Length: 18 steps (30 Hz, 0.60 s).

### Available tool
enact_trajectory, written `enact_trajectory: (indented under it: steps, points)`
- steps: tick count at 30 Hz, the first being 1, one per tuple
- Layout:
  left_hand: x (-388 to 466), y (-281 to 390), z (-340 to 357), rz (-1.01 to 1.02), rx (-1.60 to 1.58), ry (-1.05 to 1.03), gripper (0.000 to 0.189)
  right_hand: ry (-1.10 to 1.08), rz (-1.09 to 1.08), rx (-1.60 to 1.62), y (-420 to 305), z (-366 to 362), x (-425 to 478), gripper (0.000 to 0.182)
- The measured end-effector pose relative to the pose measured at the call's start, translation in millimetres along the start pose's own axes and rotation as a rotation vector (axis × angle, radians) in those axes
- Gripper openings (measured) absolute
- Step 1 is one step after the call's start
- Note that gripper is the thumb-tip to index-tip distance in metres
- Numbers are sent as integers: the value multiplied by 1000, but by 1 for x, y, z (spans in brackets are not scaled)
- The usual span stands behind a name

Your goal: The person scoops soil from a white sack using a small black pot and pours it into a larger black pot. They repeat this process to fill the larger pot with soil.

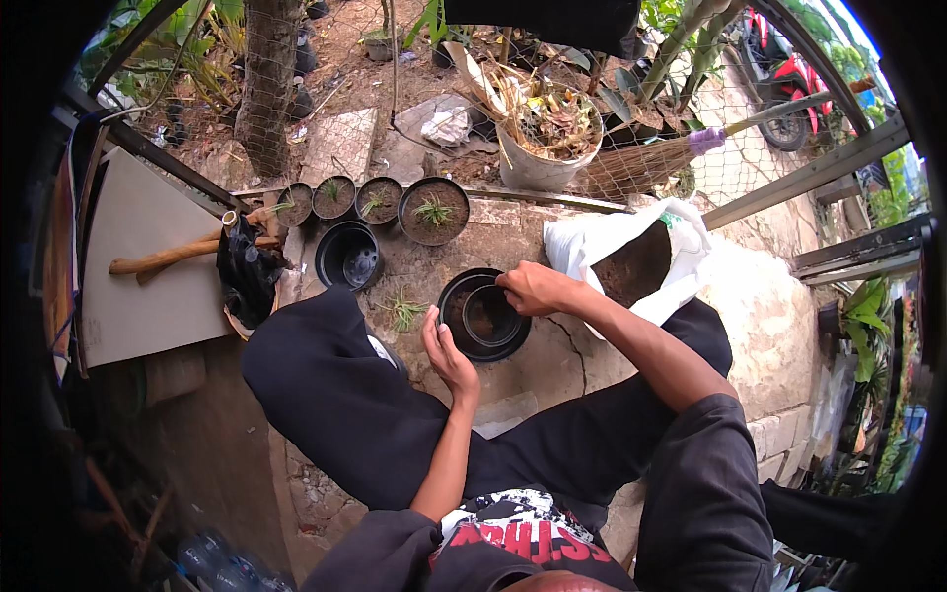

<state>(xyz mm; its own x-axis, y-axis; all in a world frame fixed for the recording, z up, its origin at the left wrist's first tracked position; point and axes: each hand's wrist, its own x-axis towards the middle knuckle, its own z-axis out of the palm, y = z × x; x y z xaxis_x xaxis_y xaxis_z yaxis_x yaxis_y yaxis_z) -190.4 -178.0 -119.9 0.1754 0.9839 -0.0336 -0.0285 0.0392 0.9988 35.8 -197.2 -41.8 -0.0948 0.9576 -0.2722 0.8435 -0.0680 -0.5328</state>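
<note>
My right hand [534, 288] grips the rim of a small black plastic pot [494, 315], which is inside a larger black pot [442, 325] that has some soil in it. Beside the larger pot's left rim is my left hand [450, 355], its fingers extended and nothing in it. A small spiky green plant [403, 311] lies on the paving left of that hand. To the right, a white sack [570, 240] stands rolled open with dark soil [638, 263] inside. What the bottom of the small pot holds is hard to make out.
Several potted seedlings [434, 212] line the fence edge, with a black pot [349, 256] in front. Wooden-handled tools [166, 254] and a black plastic bag [248, 274] are at left. Past the wire fence stand a bucket of dry leaves [544, 169] and a broom [644, 166].
</note>
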Motion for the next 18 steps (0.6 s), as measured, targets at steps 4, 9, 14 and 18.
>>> enact_trajectory:
  steps: [4,9,14,18]
  points:
    - [1,-2,1,13,5,1,37,66,32,-36,2,-5,-5,17]
    - [1,0,0,42,107,-5,37,55,36,-53,1,-9,-8,17]
    - [1,4,-1,33,154,-4,36,-5,107,-150,-2,-20,-10,19]
    - [0,7,0,29,193,-18,36,41,141,-135,3,-17,-14,19]
